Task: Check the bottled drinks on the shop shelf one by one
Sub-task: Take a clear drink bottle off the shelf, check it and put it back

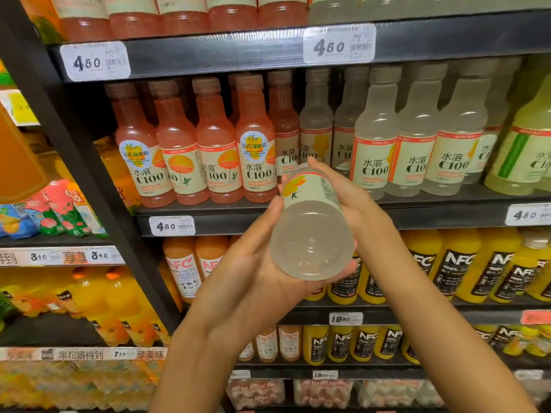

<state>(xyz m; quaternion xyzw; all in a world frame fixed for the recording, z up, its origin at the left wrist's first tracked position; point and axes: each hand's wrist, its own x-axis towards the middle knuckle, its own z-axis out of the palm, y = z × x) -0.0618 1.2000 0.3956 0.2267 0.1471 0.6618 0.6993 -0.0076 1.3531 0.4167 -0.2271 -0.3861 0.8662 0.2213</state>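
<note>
A pale, cloudy lemon drink bottle (pixel 311 231) is held in front of the middle shelf, tipped so its round base faces me and its neck points at the shelf. My left hand (pixel 253 263) cups it from the left and below. My right hand (pixel 346 198) grips it from the right, fingers along the label. On the shelf behind stand pink grapefruit bottles (pixel 214 144) to the left and pale lemon bottles (pixel 417 138) to the right, all upright with their labels facing out.
The black shelf edge (pixel 232 225) carries a 4.60 price tag (pixel 172 225). Yellow and orange juice bottles (pixel 465 263) fill the shelf below. More pink bottles (pixel 185 19) stand on the top shelf. A black upright (pixel 74 150) divides off the left bay of orange drinks.
</note>
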